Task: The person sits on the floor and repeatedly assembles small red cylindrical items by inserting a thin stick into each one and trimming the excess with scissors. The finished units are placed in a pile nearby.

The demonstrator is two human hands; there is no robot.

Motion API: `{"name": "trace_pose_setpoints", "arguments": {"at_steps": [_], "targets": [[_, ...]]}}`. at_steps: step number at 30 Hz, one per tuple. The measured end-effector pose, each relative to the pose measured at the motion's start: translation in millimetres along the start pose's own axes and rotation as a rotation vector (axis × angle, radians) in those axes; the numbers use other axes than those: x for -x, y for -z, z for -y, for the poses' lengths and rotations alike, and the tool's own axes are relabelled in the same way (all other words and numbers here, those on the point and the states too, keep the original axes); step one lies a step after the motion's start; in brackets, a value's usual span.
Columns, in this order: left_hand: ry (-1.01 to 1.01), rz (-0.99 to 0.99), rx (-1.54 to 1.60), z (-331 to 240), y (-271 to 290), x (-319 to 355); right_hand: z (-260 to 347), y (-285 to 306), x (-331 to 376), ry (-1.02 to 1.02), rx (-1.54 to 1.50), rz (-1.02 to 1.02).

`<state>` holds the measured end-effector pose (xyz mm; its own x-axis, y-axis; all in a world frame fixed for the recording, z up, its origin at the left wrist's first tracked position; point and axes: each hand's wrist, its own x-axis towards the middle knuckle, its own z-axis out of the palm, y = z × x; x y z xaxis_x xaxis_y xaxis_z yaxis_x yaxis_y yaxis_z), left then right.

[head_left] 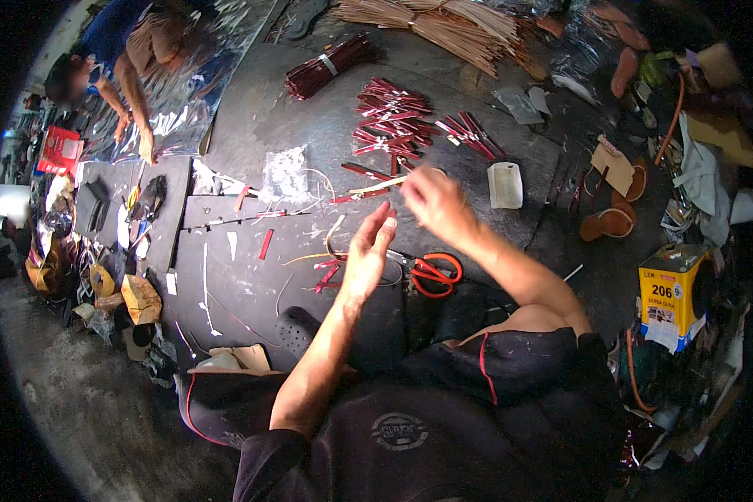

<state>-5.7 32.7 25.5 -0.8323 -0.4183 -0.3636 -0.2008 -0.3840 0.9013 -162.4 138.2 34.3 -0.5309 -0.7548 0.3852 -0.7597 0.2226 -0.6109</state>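
Note:
My left hand [370,251] is raised over the dark work surface, fingers stretched upward, with nothing visible in it. Close by on the right, my right hand [437,205] is smeared by motion, its fingers bent. A thin tan strip [378,186] ends at its fingertips; whether the hand holds it I cannot tell. Beyond the hands lies a heap of dark red strips [391,117], with a smaller fan of red strips [470,135] to its right. Orange-handled scissors [435,274] rest just right of my left wrist. Small red pieces [328,274] lie left of that wrist.
A white tray [505,186] sits right of my right hand. Farther back are a tied dark red bundle [330,65] and tan stick bundles [443,29]. A yellow tin [674,289] stands at right, near brown sandals [611,219]. Another person [134,75] works at far left.

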Motion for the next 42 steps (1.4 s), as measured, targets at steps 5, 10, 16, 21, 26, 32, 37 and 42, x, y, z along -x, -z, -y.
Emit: {"name": "trace_pose_setpoints", "arguments": {"at_steps": [5,10,16,21,26,32,37,42], "targets": [[0.159,-0.175,0.096,30.4,20.9,-2.0,26.7,-42.7,30.3,-0.203,-0.353,0.324],[0.226,-0.262,0.033,29.4,56.6,-0.6,-27.2,-76.5,7.7,-0.12,-0.261,0.29],[0.236,-0.325,0.074,24.1,79.1,3.6,-57.5,-122.6,-12.9,0.16,0.374,0.325],[0.209,-0.335,0.152,18.4,84.5,9.8,-65.0,-129.8,-22.3,0.132,0.431,0.545],[0.161,-0.279,0.269,15.8,91.1,-0.1,-65.7,-121.8,-23.2,0.035,0.318,0.404],[0.059,-0.132,0.51,-47.9,76.6,2.8,-52.7,-70.7,-27.5,-0.534,-0.668,0.086],[-0.071,-0.039,0.457,-76.1,61.4,4.5,0.6,34.1,-34.6,-0.667,-1.002,0.234],[-0.107,-0.001,0.435,-93.8,40.8,6.8,43.4,94.6,-25.9,-0.632,-1.116,0.224]]}}
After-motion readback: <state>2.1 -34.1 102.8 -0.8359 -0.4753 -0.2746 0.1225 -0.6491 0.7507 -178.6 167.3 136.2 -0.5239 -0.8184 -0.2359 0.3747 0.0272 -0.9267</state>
